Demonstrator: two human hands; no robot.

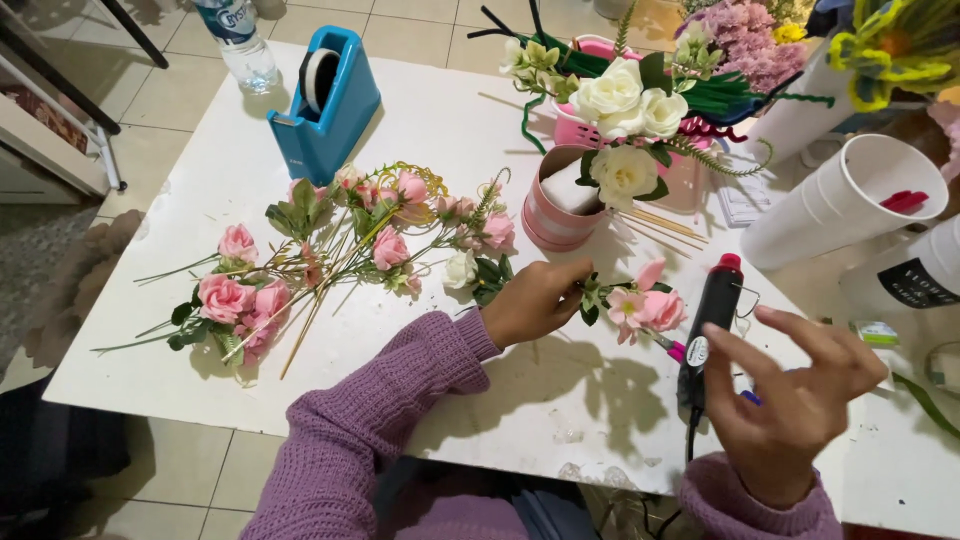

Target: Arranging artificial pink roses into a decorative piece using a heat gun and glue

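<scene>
My left hand [530, 300] pinches the green stem of a small pink artificial flower sprig [645, 308] just above the white table [450, 120]. To its right, my right hand [795, 400] hovers with fingers spread and holds nothing. It sits beside a black glue gun with a red tip [708, 325] that lies on the table. Both arms wear purple knit sleeves. A loose pile of pink artificial roses with green stems [310, 260] lies to the left of my left hand.
A pink striped cup holding white roses [600, 190] stands behind my hands. A blue tape dispenser [325, 100] and a plastic bottle [235, 40] sit at the back left. White cups [840, 200] and more flowers [750, 40] crowd the right side.
</scene>
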